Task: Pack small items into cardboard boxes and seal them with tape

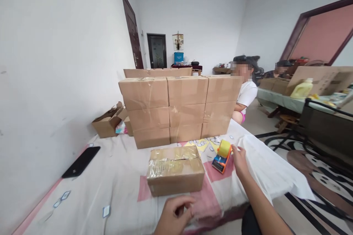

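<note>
A taped cardboard box (pixel 176 183) sits in front of me on the cloth-covered table, with shiny clear tape across its top. Just short of its near face is my left hand (pixel 176 214), loosely curled with thumb and fingers apart and nothing visible in it. To the right of the box, a tape dispenser (pixel 222 159) with an orange frame and a yellow tape roll (pixel 224 148) is at the table surface. My right hand (pixel 239 159) pinches the dispenser's right edge by the roll; the fingertips are partly hidden.
Stacked cardboard boxes (pixel 187 108) form a wall behind the single box. An open carton (pixel 107 121) and a black phone-like slab (pixel 81 161) lie left. Beyond the stack at right sits a person (pixel 246 93); another person is at a farther table (pixel 275 97) with a yellow jug (pixel 302 89).
</note>
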Demonstrator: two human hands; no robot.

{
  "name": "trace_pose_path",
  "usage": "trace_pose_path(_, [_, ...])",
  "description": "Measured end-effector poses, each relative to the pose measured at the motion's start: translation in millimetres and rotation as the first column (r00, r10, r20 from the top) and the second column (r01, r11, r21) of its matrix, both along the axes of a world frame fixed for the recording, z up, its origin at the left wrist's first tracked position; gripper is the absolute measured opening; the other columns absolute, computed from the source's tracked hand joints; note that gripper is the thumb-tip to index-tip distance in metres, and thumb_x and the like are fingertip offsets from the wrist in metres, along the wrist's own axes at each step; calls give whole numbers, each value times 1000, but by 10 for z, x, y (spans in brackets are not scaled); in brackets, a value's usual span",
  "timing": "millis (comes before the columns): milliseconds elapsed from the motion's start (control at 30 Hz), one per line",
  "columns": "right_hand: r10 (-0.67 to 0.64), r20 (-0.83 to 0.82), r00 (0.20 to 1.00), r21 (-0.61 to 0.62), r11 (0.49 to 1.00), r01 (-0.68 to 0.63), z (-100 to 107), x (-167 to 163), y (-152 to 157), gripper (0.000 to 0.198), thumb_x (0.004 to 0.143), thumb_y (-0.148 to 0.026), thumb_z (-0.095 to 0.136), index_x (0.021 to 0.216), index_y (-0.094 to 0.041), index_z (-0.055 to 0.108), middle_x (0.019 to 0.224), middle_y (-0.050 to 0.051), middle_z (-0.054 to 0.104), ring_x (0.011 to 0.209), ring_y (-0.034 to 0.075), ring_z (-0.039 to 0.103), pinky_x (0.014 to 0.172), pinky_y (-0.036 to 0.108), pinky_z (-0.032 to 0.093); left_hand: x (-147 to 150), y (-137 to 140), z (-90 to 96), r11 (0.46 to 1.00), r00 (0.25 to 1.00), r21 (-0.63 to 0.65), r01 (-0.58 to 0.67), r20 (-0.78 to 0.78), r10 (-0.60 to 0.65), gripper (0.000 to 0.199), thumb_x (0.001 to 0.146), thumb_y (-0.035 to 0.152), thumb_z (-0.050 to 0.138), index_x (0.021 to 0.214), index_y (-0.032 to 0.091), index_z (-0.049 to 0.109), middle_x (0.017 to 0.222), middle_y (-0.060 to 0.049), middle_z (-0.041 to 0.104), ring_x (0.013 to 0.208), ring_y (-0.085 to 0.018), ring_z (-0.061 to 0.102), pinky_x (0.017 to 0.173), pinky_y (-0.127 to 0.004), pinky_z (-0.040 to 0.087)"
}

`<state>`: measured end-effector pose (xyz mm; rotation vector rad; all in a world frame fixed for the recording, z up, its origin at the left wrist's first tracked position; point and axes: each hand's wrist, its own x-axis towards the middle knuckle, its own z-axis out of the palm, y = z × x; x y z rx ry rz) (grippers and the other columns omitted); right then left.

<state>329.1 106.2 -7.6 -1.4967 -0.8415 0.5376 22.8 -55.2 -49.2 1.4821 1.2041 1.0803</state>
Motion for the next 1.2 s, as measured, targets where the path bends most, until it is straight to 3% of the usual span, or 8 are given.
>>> trace_pose_path(167, [140,231,963,268,942,-201,359,-424,-746,35,88,-50,57,103,-19,63,99,9,65,95,23,62,85,35,50,-261,7,120,992,996,127,13,-88,-2,37,84,54,70,99,22,82,83,-7,77,58,-11,54,56,-20,44])
trace_pose_path(400, [526,762,377,95,486,-869,392,-1257,-1577,50,84,-56,68,116,-18,65,94,8,66,83,18,64,69,28,48,-314,-17,153,915,966,346,209,-216,-140,25,91,40,66,104,23,79,76,-3,76,53,-10,57,51,-16,44])
trace_pose_path(633, [446,828,340,98,482,-871,352,-1198,-1441,13,96,-18,53,91,-17,65,80,3,60,71,12,55,60,24,41,22,15,356,973,975,220,66,-221,-16,31,88,42,67,76,17,78,64,-1,69,54,-10,51,53,-19,41])
trace_pose_path(900, [386,792,472,305,421,-855,539,-854,-1455,23,86,-7,59,104,-21,65,92,9,61,87,21,59,72,37,52,123,-64,551,996,996,78,-45,-70,50,80,86,38,74,154,14,39,51,11,51,46,-7,42,52,-18,39])
trace_pose_path(967, [477,696,537,365,408,-837,617,-757,-1449,29,86,-3,56,107,-22,63,91,8,64,85,21,61,74,39,52,17,-40,568,909,963,413,-62,-214,163,60,88,33,73,142,16,54,53,9,52,48,-8,44,55,-20,40])
trace_pose_path(1033, [504,616,606,412,449,-793,709,-665,-1398,32,87,-1,56,108,-23,62,86,5,66,82,20,61,76,40,51,-106,19,597,697,880,717,-15,-322,349,38,88,27,73,124,18,66,65,3,63,61,-11,56,65,-25,45])
trace_pose_path(1100, [504,587,634,395,505,-767,826,-613,-1297,28,89,-4,58,106,-24,65,83,4,67,82,19,62,78,39,50,-218,97,627,539,781,841,42,-364,508,29,87,24,74,115,17,69,87,-6,71,82,-18,64,80,-33,48])
trace_pose_path(1200, [571,565,596,264,559,-786,1048,-671,-1076,11,92,-15,62,96,-22,69,82,3,69,81,18,64,74,33,50,-332,196,628,486,694,873,29,-367,619,29,86,24,75,113,17,68,105,-12,70,99,-25,62,92,-41,46])
